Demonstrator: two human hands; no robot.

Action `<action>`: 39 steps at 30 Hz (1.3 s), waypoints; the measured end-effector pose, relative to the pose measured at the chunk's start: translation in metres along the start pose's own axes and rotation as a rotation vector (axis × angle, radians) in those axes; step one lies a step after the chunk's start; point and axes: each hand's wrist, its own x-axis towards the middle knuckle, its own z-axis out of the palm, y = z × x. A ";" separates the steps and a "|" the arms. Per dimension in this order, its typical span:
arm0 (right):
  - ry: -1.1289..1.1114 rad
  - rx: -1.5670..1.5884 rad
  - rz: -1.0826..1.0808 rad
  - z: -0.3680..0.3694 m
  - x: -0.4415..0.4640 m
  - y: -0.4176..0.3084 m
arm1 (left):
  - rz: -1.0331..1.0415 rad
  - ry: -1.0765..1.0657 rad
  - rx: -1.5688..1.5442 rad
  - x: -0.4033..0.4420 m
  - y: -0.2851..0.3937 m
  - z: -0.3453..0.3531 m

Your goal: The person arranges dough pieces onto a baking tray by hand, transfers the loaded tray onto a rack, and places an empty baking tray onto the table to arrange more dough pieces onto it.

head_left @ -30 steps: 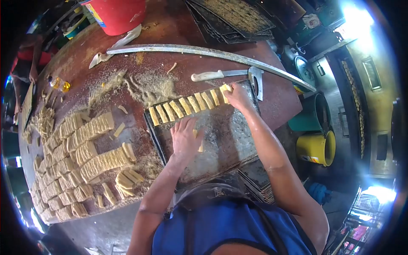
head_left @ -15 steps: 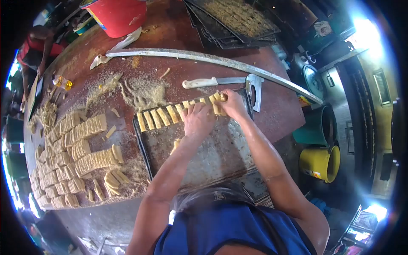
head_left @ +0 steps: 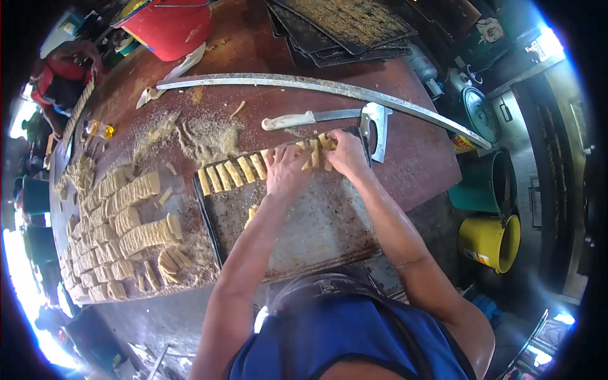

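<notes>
A row of pale dough strips (head_left: 228, 175) lies side by side along the far edge of a worn dark metal baking tray (head_left: 297, 234). My left hand (head_left: 286, 170) rests over the middle of this row, fingers stretched across the strips and covering some of them. Toward the row's right end, my right hand (head_left: 347, 154) has thumb and fingers closed around a dough strip (head_left: 327, 142). A small loose piece of dough (head_left: 251, 214) lies on the tray beside my left forearm, which partly hides it.
Stacked cut dough strips (head_left: 126, 202) cover the table's left part, with crumbs around them. Beyond the tray lie a white-handled knife (head_left: 291, 120), a metal scraper (head_left: 378, 130) and a long metal bar (head_left: 278, 81). A red bucket (head_left: 168, 31) and blackened trays (head_left: 342, 28) stand farther back. Another person (head_left: 60, 82) is at left.
Both hands stay at the row, with my left hand shifted slightly left along the strips. The whole view has swung a little. The person at left has changed posture.
</notes>
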 end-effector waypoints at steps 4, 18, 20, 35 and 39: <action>-0.103 0.037 0.240 -0.020 -0.005 -0.011 | 0.037 0.026 -0.047 0.010 -0.005 0.003; -0.021 -0.038 0.037 -0.032 0.016 0.029 | 0.040 0.069 -0.171 0.013 0.018 0.013; -0.019 0.186 0.022 -0.035 0.017 0.046 | 0.037 0.058 -0.142 0.025 0.027 0.018; 0.139 0.302 0.001 -0.059 -0.013 0.039 | -0.028 0.238 -0.074 0.021 0.021 -0.012; -0.007 0.072 -0.023 -0.047 -0.054 0.010 | -0.291 0.265 -0.115 -0.041 -0.058 -0.078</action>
